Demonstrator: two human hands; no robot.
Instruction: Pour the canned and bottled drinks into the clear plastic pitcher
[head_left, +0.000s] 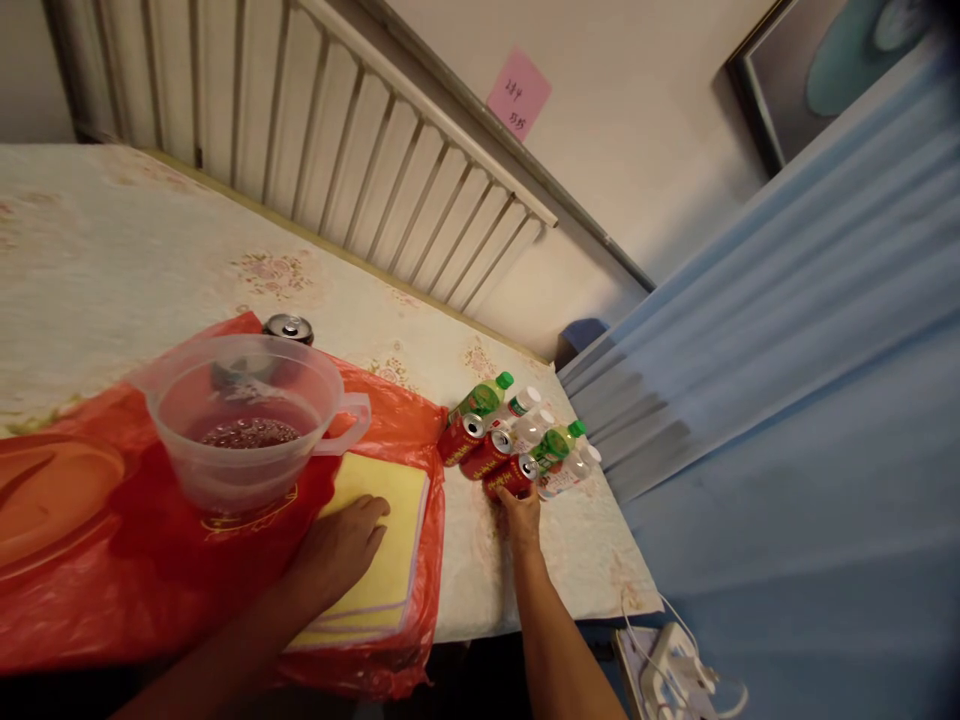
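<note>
My right hand (pixel 523 515) is closed around the lower part of a red drink can (pixel 512 477), the nearest in a row of red cans. Two more red cans, a middle one (pixel 486 455) and a far one (pixel 460 440), stand beside it, their tops showing openings. My left hand (pixel 349 545) rests on a stack of yellow cloths (pixel 397 530) with purple edges, its fingers loosely bent and apart, holding nothing. Left of the cloths stands a clear plastic measuring jug (pixel 247 470) with bubbly dark liquid in its bottom. Both hands show only in part.
Green-capped bottles (pixel 480 398) and white-capped bottles (pixel 529 425) stand behind the cans. A dark can (pixel 289 328) is behind the jug. A red plastic bag (pixel 187 560) and an orange lid (pixel 52 495) lie left. A power strip (pixel 671 660) sits beyond the table's right corner, near the blue curtain (pixel 765 400).
</note>
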